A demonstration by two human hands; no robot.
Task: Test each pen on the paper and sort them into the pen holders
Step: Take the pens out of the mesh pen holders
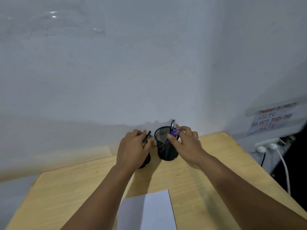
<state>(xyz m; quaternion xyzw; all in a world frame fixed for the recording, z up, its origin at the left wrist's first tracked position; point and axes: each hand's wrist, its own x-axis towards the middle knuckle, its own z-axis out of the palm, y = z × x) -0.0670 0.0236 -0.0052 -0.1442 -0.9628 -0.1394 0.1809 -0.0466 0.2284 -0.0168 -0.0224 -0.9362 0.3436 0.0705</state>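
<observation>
Two black mesh pen holders stand at the far end of the wooden table. My left hand (132, 146) covers the left holder (147, 161) and grips a black pen (147, 136) above it. Over the rim of the right holder (166, 146), my right hand (184, 141) pinches a blue pen (175, 132); another dark pen (172, 125) stands inside that holder. A white sheet of paper (149, 211) lies near the front edge, between my forearms.
The wooden table (199, 180) butts against a white wall. To the right hang a handwritten paper notice (272, 118) and a power strip (267, 144) with plugged cables, one white cable (284, 168) trailing down beside the table's right edge.
</observation>
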